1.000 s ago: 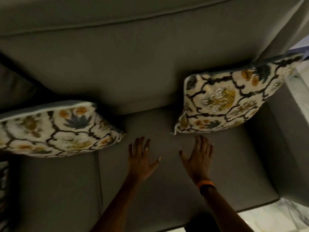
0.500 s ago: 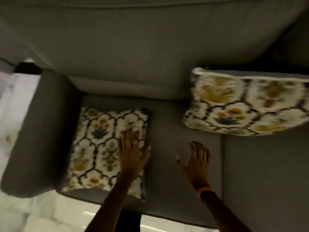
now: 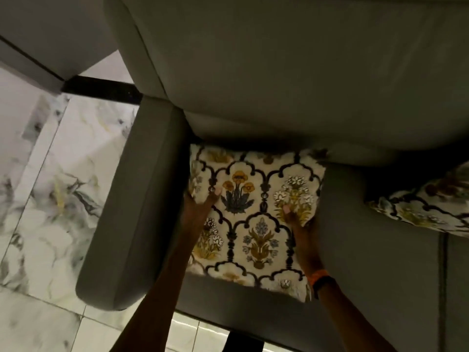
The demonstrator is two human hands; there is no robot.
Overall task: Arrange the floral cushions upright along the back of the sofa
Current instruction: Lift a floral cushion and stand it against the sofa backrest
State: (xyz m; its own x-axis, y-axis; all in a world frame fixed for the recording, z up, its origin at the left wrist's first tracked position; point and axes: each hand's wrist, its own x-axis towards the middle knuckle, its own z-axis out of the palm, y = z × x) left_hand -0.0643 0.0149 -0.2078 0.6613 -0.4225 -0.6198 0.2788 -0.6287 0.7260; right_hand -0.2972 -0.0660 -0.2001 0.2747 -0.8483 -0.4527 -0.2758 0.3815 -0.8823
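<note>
Both hands have come in from hovering over the seat and are now closing on the floral cushion [image 3: 256, 214] at the left end of the grey sofa [image 3: 279, 72]. The left hand [image 3: 199, 207] is clamping its left edge, thumb lying over the printed face and fingers tucked out of sight underneath. The right hand [image 3: 300, 224] is doing the same on the right edge, thumb on top, an orange wristband [image 3: 320, 277] showing at the wrist.

The cushion is lying on the seat just beside the left armrest [image 3: 132, 204], its far edge meeting the base of the backrest. It may be tipping up a little, though I cannot say for certain from here. It is looking soft, light and squashy, so I would expect it to sag if pinched by one corner; holding both side edges at mid-height, as the person is doing, seems the sensible grip (the woven cover should not be slippery).

It is roughly square, so it has no strong long axis. The printed flowers are pointing with their tops toward the backrest, so lifting the near edge and swinging it up would, I think, bury the blooms head-down, while raising the far edge would stand them right way up.

A second floral cushion [image 3: 426, 209] is leaning against the backrest on the right, well apart.
</note>
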